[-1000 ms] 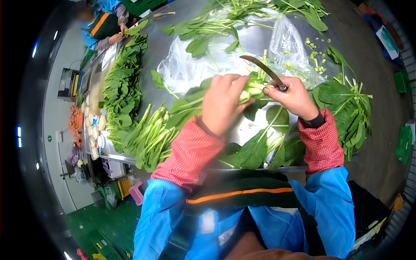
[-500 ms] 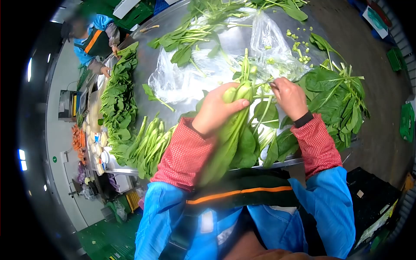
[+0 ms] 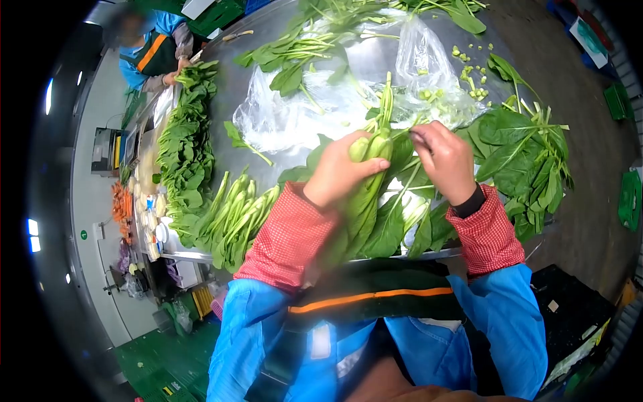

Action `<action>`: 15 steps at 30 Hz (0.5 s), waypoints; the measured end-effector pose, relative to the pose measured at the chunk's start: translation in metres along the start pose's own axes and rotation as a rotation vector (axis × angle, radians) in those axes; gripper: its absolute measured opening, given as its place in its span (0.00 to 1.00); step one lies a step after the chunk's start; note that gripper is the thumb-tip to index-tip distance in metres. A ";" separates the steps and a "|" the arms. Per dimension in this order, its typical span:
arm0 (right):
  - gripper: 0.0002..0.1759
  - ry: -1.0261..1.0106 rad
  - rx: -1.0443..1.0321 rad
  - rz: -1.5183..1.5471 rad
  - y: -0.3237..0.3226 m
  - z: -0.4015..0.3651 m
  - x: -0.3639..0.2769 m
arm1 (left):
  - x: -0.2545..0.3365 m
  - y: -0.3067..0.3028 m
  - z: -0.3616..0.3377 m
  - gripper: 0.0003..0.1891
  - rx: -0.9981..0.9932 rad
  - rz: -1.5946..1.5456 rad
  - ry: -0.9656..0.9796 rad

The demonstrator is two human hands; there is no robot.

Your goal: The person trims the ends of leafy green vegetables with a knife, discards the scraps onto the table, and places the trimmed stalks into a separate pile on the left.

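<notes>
My left hand (image 3: 340, 167) is closed round a bunch of leafy greens (image 3: 380, 144), the pale stem ends pointing away from me and the leaves hanging toward my apron. Just right of those stems, my right hand (image 3: 443, 157) is pinched shut; a small dark bit shows at its fingertips, too small to name. Loose leaves (image 3: 395, 224) lie under both hands. A pile of greens (image 3: 519, 144) rests on the right, and a cluster of stems (image 3: 238, 214) lies to the left near the table's front edge.
Crumpled clear plastic (image 3: 268, 117) and cut stem pieces (image 3: 474, 84) lie on the metal table (image 3: 228, 144). A long row of greens (image 3: 186, 151) lines the left side. A knife (image 3: 238, 35) sits at the far edge. A co-worker (image 3: 157, 50) stands far left, hands at that row.
My right hand has shifted slightly left and its fingertips are closer to the stems in my left hand. The co-worker's hands have drawn closer together at the far end of the row.
</notes>
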State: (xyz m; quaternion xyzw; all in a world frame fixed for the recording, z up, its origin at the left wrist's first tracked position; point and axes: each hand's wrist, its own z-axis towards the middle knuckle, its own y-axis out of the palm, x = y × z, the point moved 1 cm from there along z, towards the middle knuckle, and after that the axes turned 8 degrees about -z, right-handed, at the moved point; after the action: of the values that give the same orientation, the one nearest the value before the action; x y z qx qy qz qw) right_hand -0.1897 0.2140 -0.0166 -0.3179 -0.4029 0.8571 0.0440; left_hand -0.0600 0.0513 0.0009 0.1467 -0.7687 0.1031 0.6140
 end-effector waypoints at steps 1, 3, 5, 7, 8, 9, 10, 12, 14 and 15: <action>0.08 -0.068 -0.012 -0.065 -0.003 0.000 -0.005 | 0.002 0.000 -0.001 0.23 -0.027 -0.039 -0.033; 0.08 -0.146 -0.024 -0.143 -0.001 0.001 -0.010 | -0.002 0.001 -0.002 0.23 -0.038 -0.020 -0.030; 0.08 -0.104 -0.049 -0.174 0.013 -0.001 0.009 | -0.003 0.001 -0.003 0.23 -0.025 -0.018 -0.043; 0.08 -0.006 -0.102 -0.203 0.028 -0.010 0.034 | -0.002 -0.002 -0.005 0.24 0.008 -0.034 -0.073; 0.08 0.087 -0.124 -0.129 0.030 -0.015 0.045 | -0.004 -0.005 -0.005 0.24 0.006 0.025 -0.027; 0.09 0.179 -0.145 -0.056 0.027 -0.017 0.047 | -0.007 -0.007 -0.005 0.25 0.005 0.085 0.020; 0.10 0.264 -0.170 0.018 0.027 -0.017 0.049 | -0.009 -0.009 -0.004 0.25 0.010 0.143 0.068; 0.19 0.395 -0.220 0.478 0.024 -0.017 0.028 | -0.018 -0.006 -0.002 0.27 0.040 0.155 0.050; 0.17 0.282 -0.347 0.627 0.015 -0.008 -0.001 | -0.035 -0.004 0.006 0.26 0.043 0.128 0.103; 0.16 0.208 -0.363 0.592 0.018 -0.005 -0.004 | -0.021 -0.001 0.005 0.27 0.038 0.223 0.137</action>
State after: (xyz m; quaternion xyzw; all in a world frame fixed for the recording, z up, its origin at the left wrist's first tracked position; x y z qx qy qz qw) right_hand -0.1803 0.2038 -0.0298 -0.5088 -0.4323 0.7104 -0.2225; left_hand -0.0598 0.0512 -0.0209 0.0647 -0.7342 0.1953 0.6470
